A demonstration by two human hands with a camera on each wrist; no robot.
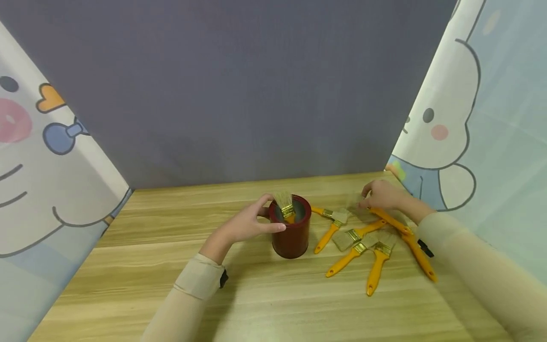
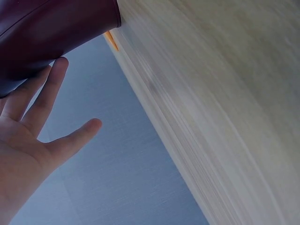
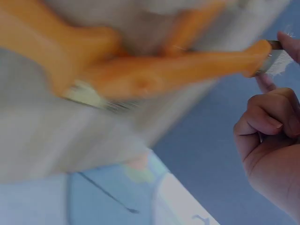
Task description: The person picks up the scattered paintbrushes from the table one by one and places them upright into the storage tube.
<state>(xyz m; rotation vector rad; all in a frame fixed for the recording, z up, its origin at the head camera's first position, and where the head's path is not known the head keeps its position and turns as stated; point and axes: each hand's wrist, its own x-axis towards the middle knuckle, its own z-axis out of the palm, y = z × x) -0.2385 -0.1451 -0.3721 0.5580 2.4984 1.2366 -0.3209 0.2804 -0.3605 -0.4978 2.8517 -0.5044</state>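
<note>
Right hand (image 1: 384,195): finger and thumb pinch the held brush (image 1: 390,219) at its metal band (image 3: 270,60), other fingers curled
Held brush: far right of tabletop (image 1: 149,228); long axis slanting, bristles far-left, handle near-right
Left hand (image 1: 245,225): spread wide, touching can (image 1: 290,241)
Can: dark red, round, upright
Brush in can (image 1: 283,199): bristles up, handle down, tilted
Loose brushes (image 1: 375,273): just right of can, orange handles at mixed angles, some overlapping
Tabletop: streaky pale wood, wide stretch left of can; back edge along grey wall (image 1: 256,95)
</note>
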